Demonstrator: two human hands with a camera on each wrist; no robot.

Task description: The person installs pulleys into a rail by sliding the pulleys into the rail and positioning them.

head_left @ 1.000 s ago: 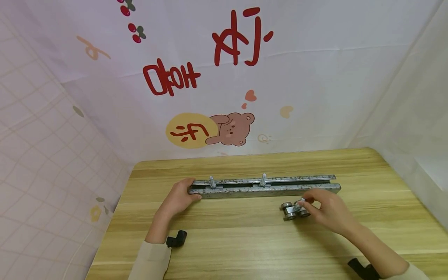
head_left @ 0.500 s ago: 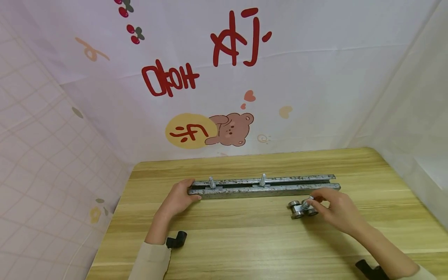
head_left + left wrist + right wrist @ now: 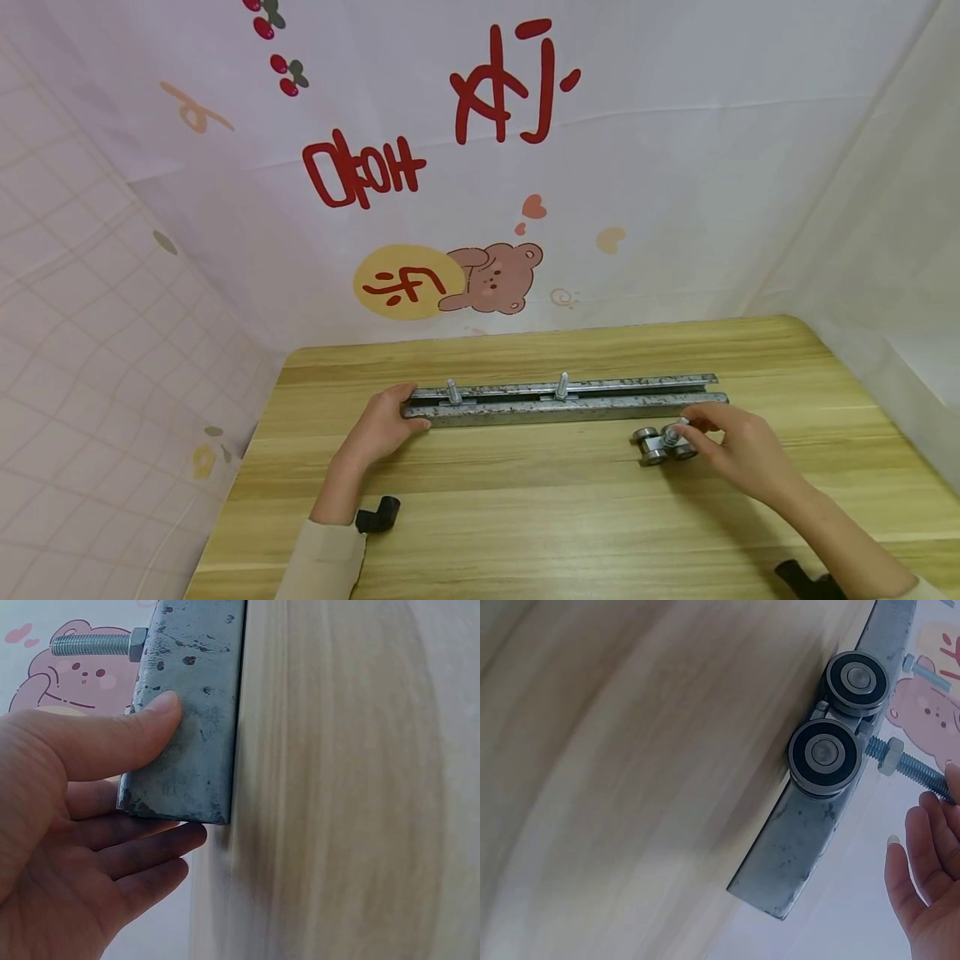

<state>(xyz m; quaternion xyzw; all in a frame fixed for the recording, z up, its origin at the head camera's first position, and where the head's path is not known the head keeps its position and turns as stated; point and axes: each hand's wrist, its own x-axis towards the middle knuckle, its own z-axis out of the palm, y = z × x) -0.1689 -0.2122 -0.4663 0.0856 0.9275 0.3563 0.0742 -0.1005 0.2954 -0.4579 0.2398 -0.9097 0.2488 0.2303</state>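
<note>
A scuffed metal channel rail lies lengthwise on the table, slot upward. Two threaded bolts stand up from its slot, one left bolt and one nearer the middle. My left hand grips the rail's left end, thumb on the front face in the left wrist view. In front of the rail's right part, my right hand pinches the bolt of a four-wheeled roller trolley. Its bearing wheels and the nut on its bolt show in the right wrist view. The trolley is outside the slot.
The wood-grain table ends at a white cloth wall printed with a bear. Cloth also hangs on both sides. A black angled piece sits by the left wrist, another by the right wrist.
My right hand has moved the roller trolley to the right, toward the rail's right end. The left hand and the rail have stayed in place.
</note>
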